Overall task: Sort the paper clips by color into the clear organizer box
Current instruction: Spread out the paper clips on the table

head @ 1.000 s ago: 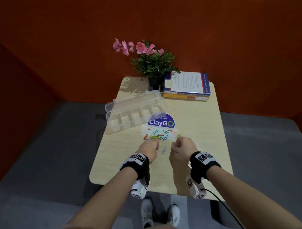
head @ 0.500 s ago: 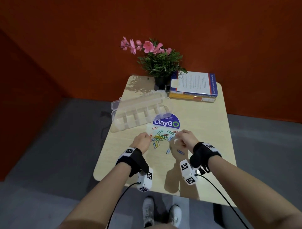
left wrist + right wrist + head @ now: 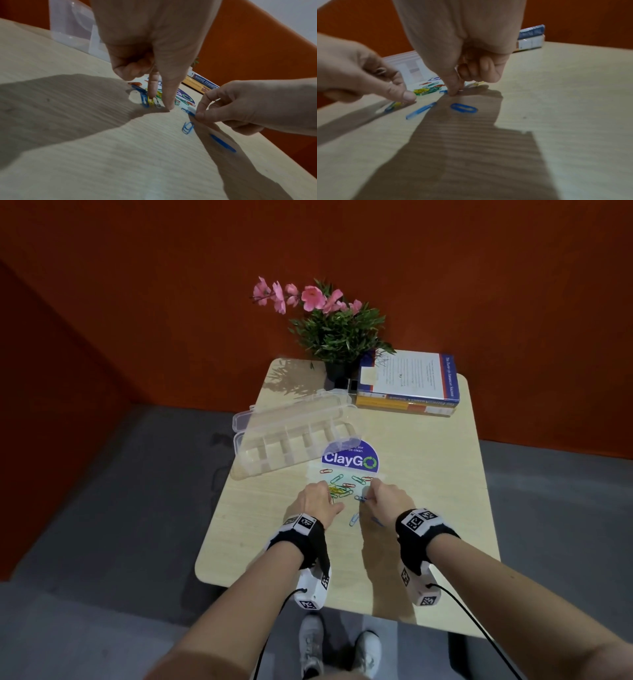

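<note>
Several coloured paper clips (image 3: pixel 342 488) lie in a loose pile on the table (image 3: pixel 428 474), just in front of the clear organizer box (image 3: pixel 298 440), whose lid is open and whose compartments look empty. My left hand (image 3: pixel 318 498) is at the pile's left edge; its forefinger (image 3: pixel 152 86) presses a yellow clip (image 3: pixel 150 100) with the thumb tip down beside it. My right hand (image 3: pixel 380 496) pinches a blue clip (image 3: pixel 188 112) between thumb and forefinger at the table surface. Two more blue clips (image 3: pixel 463 108) (image 3: pixel 421 110) lie loose nearer me.
A potted plant with pink flowers (image 3: pixel 337 333) and a stack of books (image 3: pixel 407 385) stand at the table's far edge. A round ClayGo sticker (image 3: pixel 349 462) lies under the pile. The box overhangs the table's left edge.
Both hands have moved forward into the pile. A second blue clip has been dragged out toward me, and my right hand now pinches another blue one.
</note>
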Motion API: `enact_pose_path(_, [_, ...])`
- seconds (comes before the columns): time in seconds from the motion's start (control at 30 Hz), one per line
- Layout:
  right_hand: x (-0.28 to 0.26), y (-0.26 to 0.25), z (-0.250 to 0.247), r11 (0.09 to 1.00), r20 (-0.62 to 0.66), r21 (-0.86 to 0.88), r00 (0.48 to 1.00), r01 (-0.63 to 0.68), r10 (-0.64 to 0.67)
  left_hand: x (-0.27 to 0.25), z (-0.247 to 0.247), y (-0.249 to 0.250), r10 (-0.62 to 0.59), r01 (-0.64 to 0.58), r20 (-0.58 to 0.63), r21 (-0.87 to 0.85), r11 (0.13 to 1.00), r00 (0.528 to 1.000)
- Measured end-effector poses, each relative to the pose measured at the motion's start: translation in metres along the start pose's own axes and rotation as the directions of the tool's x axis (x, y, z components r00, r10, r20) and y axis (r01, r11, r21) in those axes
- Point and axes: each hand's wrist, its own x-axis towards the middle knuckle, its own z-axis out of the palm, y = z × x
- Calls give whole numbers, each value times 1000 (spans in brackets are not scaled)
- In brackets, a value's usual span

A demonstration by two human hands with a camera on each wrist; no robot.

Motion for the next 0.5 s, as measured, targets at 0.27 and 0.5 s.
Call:
enact_pose_path(0.27, [-9, 11, 4, 999, 7, 18, 999, -33, 33, 13, 2, 5, -20, 19, 27, 54, 998, 999])
enact_pose_path(0.5, [-17, 27, -4, 876, -3, 414, 963, -245, 271, 17, 6, 4, 32, -35, 43, 77, 996, 999])
